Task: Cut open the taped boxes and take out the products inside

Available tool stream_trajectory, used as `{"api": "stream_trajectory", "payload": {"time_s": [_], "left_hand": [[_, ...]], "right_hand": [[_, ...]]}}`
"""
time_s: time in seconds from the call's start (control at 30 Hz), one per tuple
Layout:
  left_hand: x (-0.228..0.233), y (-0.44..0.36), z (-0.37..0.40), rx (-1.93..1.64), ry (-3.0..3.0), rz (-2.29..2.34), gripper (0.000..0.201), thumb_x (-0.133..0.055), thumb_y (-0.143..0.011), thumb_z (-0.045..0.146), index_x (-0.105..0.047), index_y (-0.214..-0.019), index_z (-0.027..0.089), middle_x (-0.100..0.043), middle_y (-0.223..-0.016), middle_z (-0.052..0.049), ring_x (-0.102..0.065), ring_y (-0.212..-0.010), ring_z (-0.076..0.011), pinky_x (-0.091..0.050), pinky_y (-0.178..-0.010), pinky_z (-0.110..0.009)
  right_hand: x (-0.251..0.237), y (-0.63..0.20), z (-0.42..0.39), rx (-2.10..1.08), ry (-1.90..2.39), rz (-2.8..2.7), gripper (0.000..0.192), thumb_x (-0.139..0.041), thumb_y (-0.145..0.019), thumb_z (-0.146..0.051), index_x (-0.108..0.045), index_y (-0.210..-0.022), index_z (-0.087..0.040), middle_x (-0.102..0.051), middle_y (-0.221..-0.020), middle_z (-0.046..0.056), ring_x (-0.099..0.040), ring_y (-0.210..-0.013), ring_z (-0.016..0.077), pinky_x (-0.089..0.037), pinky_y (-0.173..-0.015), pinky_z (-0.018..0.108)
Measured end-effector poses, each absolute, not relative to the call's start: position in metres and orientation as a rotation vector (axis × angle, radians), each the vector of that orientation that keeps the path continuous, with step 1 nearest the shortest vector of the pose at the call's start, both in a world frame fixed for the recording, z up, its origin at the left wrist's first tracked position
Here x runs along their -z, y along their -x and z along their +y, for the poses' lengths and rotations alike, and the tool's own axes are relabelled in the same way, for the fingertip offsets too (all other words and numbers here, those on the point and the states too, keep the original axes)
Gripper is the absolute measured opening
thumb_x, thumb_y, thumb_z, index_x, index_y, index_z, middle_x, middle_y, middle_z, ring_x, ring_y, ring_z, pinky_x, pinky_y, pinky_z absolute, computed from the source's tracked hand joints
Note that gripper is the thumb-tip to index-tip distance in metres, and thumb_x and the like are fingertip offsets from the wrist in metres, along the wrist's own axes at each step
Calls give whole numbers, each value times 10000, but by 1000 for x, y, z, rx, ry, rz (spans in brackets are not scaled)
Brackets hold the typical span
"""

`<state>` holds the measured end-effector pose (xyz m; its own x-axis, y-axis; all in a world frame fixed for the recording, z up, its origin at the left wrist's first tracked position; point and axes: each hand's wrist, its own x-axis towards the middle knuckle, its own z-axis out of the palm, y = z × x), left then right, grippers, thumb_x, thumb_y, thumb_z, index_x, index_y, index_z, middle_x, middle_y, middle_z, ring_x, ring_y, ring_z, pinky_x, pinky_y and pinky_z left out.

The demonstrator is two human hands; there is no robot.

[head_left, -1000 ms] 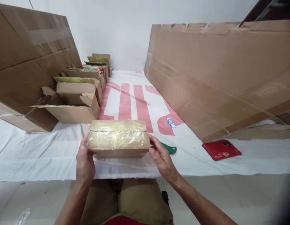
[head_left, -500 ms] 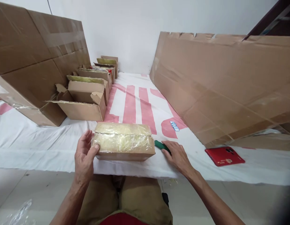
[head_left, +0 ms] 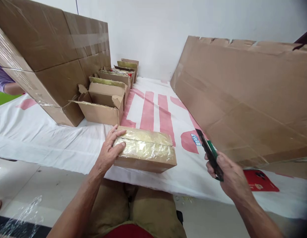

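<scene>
Cardboard taped box (head_left: 146, 150) lies at frame centre on the white-covered bench (head_left: 56, 142); left hand (head_left: 110, 150) presses its left end, fingers spread. Right hand (head_left: 228, 173), lower right, fingers closed around a green utility knife (head_left: 209, 152).

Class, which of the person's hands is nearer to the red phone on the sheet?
Right. The right hand, gripping a green cutter, hovers just left of the red phone; the left hand rests on the taped box, far off.
</scene>
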<state>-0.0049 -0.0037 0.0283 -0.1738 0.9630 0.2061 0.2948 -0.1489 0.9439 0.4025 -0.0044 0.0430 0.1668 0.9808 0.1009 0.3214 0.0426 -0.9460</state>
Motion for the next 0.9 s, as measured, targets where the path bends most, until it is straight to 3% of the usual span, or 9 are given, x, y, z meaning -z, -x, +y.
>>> {"api": "stream_trajectory", "payload": {"time_s": [0.13, 0.3, 0.4, 0.63, 0.9], "left_hand": [[-23, 5, -5, -1329, -1359, 1443, 545, -604, -778, 330, -714, -1291, 181, -374, -1706, -130, -276, -1611, -353, -189, -1316, -557], [-22, 5, -4, -1330, -1309, 1391, 619, -557, -711, 270, -701, -1304, 168, -348, -1724, -106, -236, -1626, -340, -171, -1329, -523], [-22, 4, -4, -1342, -1294, 1358, 655, -539, -682, 264, -689, -1310, 157, -337, -1729, -108, -209, -1636, -330, -152, -1335, -502], [-17, 6, -4, -1337, -1288, 1305, 703, -527, -701, 247, -650, -1386, 143, -285, -1751, -110, -167, -1648, -309, -121, -1340, -483], [-20, 5, -5, -1343, -1291, 1313, 737, -529, -666, 249, -655, -1382, 127, -330, -1731, -121, -177, -1645, -315, -136, -1341, -480]], "right_hand": [[-102, -360, -7, -733, 1398, -1800, 411, -674, -928, -588, -706, -1197, -278, -674, -752, 6, -591, -579, 167, -512, -555, 309], [-142, -289, 5, -402, 1178, -2468, 341, -479, -1058, -369, -702, -1288, -250, -787, -1112, 67, -739, -926, 233, -575, -785, 344], [-147, -256, 16, -269, 1088, -2676, 349, -442, -1068, -301, -672, -1318, -219, -788, -1142, 75, -742, -924, 236, -550, -745, 334], [-152, -218, 27, -101, 1167, -2915, 240, -513, -1055, -260, -703, -1192, -205, -773, -962, 48, -699, -799, 219, -426, -648, 302], [-155, -196, 29, 59, 1361, -3075, 246, -508, -1074, -287, -674, -1235, -205, -763, -1026, 70, -701, -828, 224, -318, -593, 306]]}}
